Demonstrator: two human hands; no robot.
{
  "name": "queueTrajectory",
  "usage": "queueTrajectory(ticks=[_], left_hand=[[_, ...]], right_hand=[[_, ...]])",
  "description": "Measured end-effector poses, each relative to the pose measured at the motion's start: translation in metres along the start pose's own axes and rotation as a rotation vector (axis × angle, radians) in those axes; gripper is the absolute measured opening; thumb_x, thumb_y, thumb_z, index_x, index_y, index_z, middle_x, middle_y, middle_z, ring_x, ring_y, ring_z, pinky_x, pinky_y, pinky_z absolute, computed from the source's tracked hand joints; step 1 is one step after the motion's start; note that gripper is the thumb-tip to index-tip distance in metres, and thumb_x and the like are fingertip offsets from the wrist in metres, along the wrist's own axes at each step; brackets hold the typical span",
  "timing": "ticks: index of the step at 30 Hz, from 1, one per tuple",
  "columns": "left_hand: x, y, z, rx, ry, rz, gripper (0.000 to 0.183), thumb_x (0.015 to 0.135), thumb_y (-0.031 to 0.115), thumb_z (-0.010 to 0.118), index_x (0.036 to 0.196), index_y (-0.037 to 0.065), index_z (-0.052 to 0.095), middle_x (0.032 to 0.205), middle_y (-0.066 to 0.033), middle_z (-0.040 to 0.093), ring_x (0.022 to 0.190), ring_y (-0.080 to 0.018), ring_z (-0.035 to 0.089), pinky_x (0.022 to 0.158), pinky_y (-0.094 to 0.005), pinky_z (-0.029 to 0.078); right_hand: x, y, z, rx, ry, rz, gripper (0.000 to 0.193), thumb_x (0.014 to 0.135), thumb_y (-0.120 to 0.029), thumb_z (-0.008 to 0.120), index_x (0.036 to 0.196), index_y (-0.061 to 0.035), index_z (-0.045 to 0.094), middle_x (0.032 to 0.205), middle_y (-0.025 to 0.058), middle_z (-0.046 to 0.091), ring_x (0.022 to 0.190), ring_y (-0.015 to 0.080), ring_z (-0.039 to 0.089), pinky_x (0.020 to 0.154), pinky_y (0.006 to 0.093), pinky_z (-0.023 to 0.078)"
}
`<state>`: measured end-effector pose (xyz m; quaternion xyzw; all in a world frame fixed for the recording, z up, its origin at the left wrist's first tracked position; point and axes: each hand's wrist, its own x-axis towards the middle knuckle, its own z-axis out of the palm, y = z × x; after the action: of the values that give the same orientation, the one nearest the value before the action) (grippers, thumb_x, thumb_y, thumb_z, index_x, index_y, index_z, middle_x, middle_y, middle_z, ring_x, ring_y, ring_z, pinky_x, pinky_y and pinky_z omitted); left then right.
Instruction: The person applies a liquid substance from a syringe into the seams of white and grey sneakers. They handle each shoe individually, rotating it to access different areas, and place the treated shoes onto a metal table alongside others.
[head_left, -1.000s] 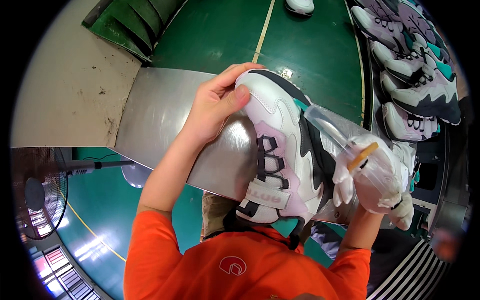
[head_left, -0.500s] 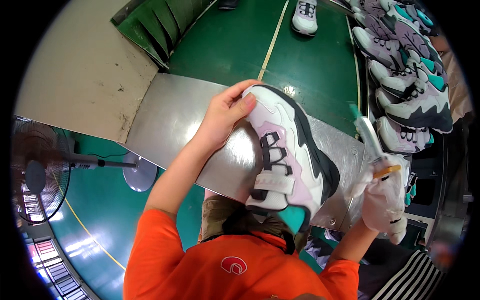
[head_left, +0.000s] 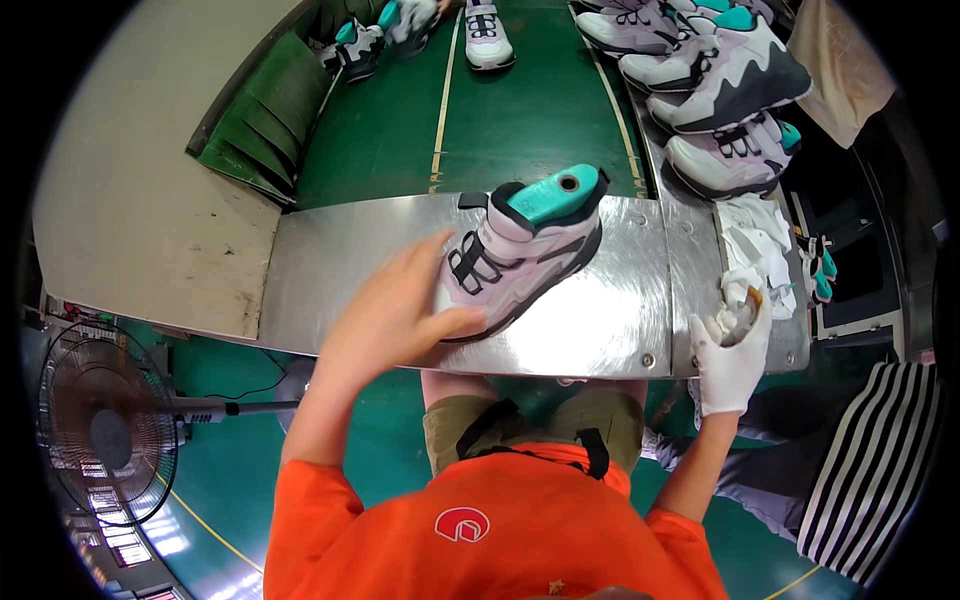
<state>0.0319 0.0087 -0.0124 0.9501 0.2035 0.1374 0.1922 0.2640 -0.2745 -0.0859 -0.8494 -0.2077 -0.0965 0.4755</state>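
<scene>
A white and pale-lilac sports shoe (head_left: 510, 255) with black laces and a dark sole stands on the metal table (head_left: 320, 260). A teal shoe last (head_left: 560, 192) with a round hole fills its opening. My bare left hand (head_left: 405, 305) is at the toe, blurred, thumb and fingers spread apart on either side of it. At the table's right end, my white-gloved right hand (head_left: 735, 350) has thumb and fingers apart beside crumpled white cloths (head_left: 755, 245). A small orange-edged piece (head_left: 753, 297) shows by its fingertips; its kind and whether the glove touches it are unclear.
Several similar shoes (head_left: 725, 85) are stacked at the far right. Beyond the table runs a green conveyor belt (head_left: 380, 150) carrying a shoe (head_left: 487, 38); more shoes lie far left. A beige panel (head_left: 150, 200) borders the left side. A fan (head_left: 110, 440) and a striped garment (head_left: 870, 470) flank me.
The shoe has gone from being held tilted in my left hand to standing on the table, turned around. My right hand has moved from a raised position with a clear, orange-banded tool to the cloths.
</scene>
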Motion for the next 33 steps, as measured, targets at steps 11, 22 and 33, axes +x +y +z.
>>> queueTrajectory(ticks=[11,22,33], left_hand=[[0.096,0.036,0.031,-1.016,0.183,-0.187,0.049,0.081,0.03,0.077,0.113,-0.005,0.063,0.101,-0.01,0.069,0.088,-0.0156,0.066,0.075,-0.0292,0.053],[0.087,0.062,0.001,-1.209,0.343,-0.094,0.051,0.086,0.028,0.073,0.12,-0.005,0.057,0.106,-0.0103,0.067,0.089,-0.0153,0.065,0.079,-0.0288,0.052],[0.077,0.067,0.002,-1.141,0.336,-0.012,0.048,0.086,0.024,0.073,0.119,-0.006,0.056,0.106,-0.0105,0.067,0.092,-0.0148,0.064,0.083,-0.0286,0.051]], right_hand=[[0.007,-0.037,-0.035,-0.512,-0.325,0.401,0.1,0.06,-0.034,0.09,0.141,-0.006,0.038,0.137,0.0191,0.046,0.116,0.0385,0.057,0.092,0.0417,0.049],[-0.028,-0.087,-0.03,0.181,-0.098,-0.284,0.05,0.091,-0.02,0.063,0.134,0.0008,0.051,0.12,0.0162,0.057,0.087,0.0216,0.06,0.077,0.0319,0.052],[-0.039,-0.13,0.015,-0.019,-0.19,-0.691,0.044,0.089,-0.01,0.057,0.131,-0.0029,0.053,0.116,0.0186,0.058,0.093,0.0376,0.061,0.079,0.0415,0.05]])
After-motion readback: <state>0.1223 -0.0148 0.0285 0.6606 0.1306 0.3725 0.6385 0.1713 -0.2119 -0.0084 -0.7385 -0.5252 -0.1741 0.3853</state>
